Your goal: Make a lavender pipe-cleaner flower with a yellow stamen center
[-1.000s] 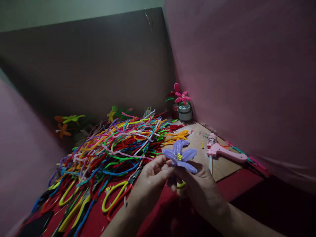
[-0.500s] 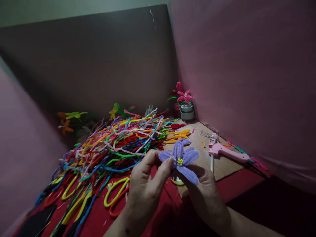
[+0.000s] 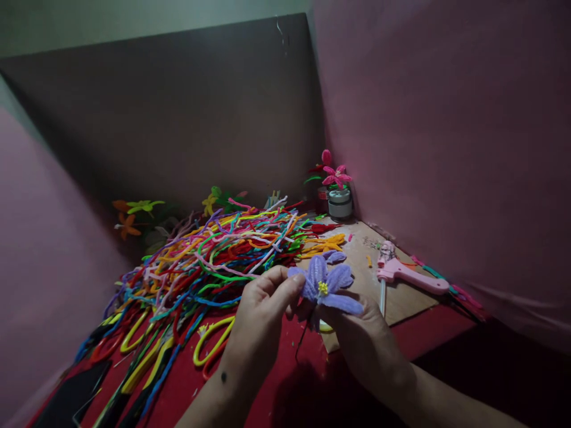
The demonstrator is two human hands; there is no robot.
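A purple pipe-cleaner flower point(image 3: 318, 279) with a yellow centre is held up between both hands, its face toward me. My left hand point(image 3: 263, 315) pinches a petal on the left side between thumb and fingers. From the right and below, my right hand point(image 3: 368, 333) grips the flower near its base, the fingertips partly hidden behind the petals. A thin dark stem point(image 3: 302, 339) slants down beneath the bloom. Behind it, a loose purple petal piece point(image 3: 334, 257) appears near the board; whether it is joined to the flower I cannot tell.
A heap of colourful pipe cleaners point(image 3: 223, 255) spreads on the left. Scissors point(image 3: 214, 342) and yellow-black pliers point(image 3: 147, 368) lie before it, near a dark phone-like slab point(image 3: 71, 395). A pink glue gun point(image 3: 410, 276) rests on the wooden board point(image 3: 410, 306). A pink flower point(image 3: 337, 176) stands behind.
My left fingers have shifted from near the flower's centre outward to a left petal. The flower has turned slightly, its lower right petal now lying flatter, and the dark stem has come into view.
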